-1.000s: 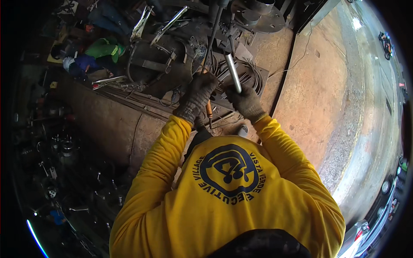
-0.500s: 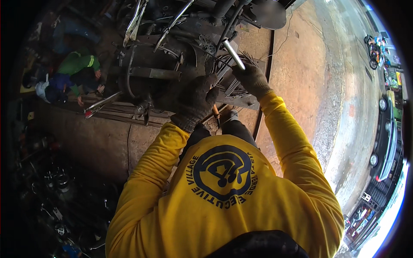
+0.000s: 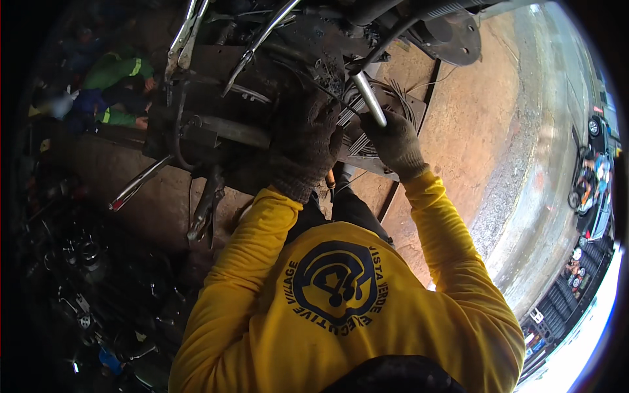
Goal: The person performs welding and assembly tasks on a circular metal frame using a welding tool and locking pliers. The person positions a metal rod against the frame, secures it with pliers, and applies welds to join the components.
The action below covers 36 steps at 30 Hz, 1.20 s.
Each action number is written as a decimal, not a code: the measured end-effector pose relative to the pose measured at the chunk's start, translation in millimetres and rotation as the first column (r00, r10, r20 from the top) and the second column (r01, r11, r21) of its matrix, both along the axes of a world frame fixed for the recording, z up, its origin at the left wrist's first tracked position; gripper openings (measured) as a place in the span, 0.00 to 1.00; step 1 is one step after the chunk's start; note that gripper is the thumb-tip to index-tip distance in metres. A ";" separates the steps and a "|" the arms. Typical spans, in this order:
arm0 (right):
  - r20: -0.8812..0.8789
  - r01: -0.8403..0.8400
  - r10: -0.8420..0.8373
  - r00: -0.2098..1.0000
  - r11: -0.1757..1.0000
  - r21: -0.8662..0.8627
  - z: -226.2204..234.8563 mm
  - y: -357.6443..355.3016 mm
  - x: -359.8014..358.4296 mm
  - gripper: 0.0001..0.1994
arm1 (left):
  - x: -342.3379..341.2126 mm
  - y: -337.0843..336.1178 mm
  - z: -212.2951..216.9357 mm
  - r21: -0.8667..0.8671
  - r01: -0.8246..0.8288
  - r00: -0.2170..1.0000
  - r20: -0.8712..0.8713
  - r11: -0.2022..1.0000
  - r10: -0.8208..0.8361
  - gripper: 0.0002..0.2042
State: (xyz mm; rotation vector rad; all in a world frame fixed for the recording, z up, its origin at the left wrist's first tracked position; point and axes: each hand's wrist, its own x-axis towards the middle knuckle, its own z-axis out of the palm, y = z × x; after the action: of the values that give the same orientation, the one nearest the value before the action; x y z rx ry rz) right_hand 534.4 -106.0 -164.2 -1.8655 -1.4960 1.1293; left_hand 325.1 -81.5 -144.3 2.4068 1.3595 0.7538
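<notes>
My right hand [image 3: 395, 144], in a grey-brown knit glove, is closed around the near end of a silver metal tube [image 3: 370, 98]. The tube's far end meets a dark curved piece over the work. My left hand [image 3: 304, 147], in a dark glove, lies against a dark metal frame [image 3: 236, 130]; shadow hides its fingers and anything in them. An orange handle [image 3: 329, 179] shows just below that hand, and I cannot tell whether it is held. Locking clamps, one at the upper left [image 3: 183, 42] and another nearer the middle [image 3: 259, 46], grip the frame.
Thin metal rods [image 3: 357, 124] lie beyond my right hand. More clamps jut out near the frame's left side [image 3: 141, 183]. A crouching person in green [image 3: 118, 75] works at the far left. Dark metal parts [image 3: 92, 288] pile up lower left. A motorcycle [image 3: 586, 180] is at the road.
The view has shifted, and the frame with its clamps looks larger and nearer. My right hand still grips the tube. The motorcycle appears lower at the right.
</notes>
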 end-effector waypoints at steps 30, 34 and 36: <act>-0.066 -0.088 0.086 0.994 0.996 -0.034 -7.4 37.4 6.5 0.12 | 4.9 10.0 -8.2 -0.080 -0.063 0.996 -0.066 0.995 0.057 0.23; -0.120 -0.066 0.058 0.991 0.996 -0.060 0.7 38.8 4.1 0.11 | 2.3 11.3 -9.1 -0.106 -0.048 0.998 -0.047 0.993 0.043 0.23; -0.091 -0.077 0.073 0.993 0.996 -0.039 0.9 39.0 2.8 0.11 | 2.8 12.1 -6.8 -0.095 -0.056 0.998 -0.028 0.994 0.054 0.23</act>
State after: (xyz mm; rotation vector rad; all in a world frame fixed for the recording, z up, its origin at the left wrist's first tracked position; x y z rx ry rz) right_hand 537.2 -66.9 -163.3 -1.7753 -1.5135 1.2718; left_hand 327.9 -69.3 -151.1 2.3213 1.4433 0.6574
